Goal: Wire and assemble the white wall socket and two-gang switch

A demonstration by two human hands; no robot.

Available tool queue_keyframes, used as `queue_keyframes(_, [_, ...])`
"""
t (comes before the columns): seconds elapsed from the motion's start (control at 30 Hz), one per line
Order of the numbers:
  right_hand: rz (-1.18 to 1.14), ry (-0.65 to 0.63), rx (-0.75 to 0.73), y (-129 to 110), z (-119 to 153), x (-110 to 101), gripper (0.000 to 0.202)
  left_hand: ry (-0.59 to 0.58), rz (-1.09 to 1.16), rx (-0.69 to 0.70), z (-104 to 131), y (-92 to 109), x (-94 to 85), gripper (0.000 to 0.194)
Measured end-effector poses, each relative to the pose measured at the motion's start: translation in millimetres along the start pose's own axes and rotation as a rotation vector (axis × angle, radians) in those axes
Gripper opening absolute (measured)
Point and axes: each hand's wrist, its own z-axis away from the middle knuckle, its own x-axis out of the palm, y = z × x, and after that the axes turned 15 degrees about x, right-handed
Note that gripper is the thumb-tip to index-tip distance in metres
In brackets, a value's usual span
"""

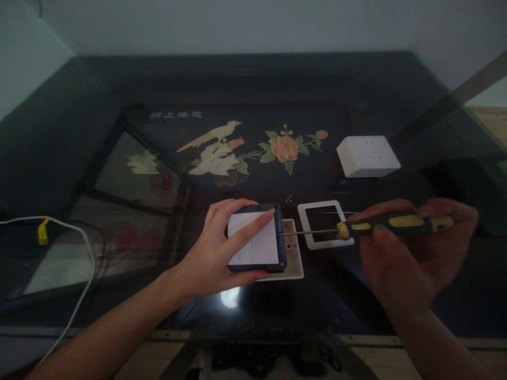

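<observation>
My left hand (222, 248) grips a dark square box with a white face (259, 248), thumb laid across that face and fingers around its edges. Beneath the box, a shallow white tray-like cover (295, 264) sticks out to the right. My right hand (412, 258) is closed around a black and yellow screwdriver (404, 224), held level. Its shaft points left, and the tip meets the right side of the dark box; whether it sits in a screw cannot be made out. Behind the shaft lies a white square frame (304, 224). Small brass-coloured screws (287, 200) rest just beyond the box.
A white box (368, 157) with small holes on top stands at the back right. On the left, a white cable (89, 248) with a yellow tag (43, 232) runs over the glossy dark table (253, 79). The table's front edge is near me.
</observation>
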Motion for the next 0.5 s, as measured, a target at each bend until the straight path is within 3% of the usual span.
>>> queue_keyframes(0.33, [-0.193,0.061,0.381,2.9,4.7,8.6,0.032,0.072,0.063,-0.038,3.4,2.4,1.5,0.069])
queue_keyframes(0.5, [-0.123,0.077,0.306,3.4,8.1,5.3,0.039,0.046,0.063,-0.06,3.7,0.5,3.9,0.068])
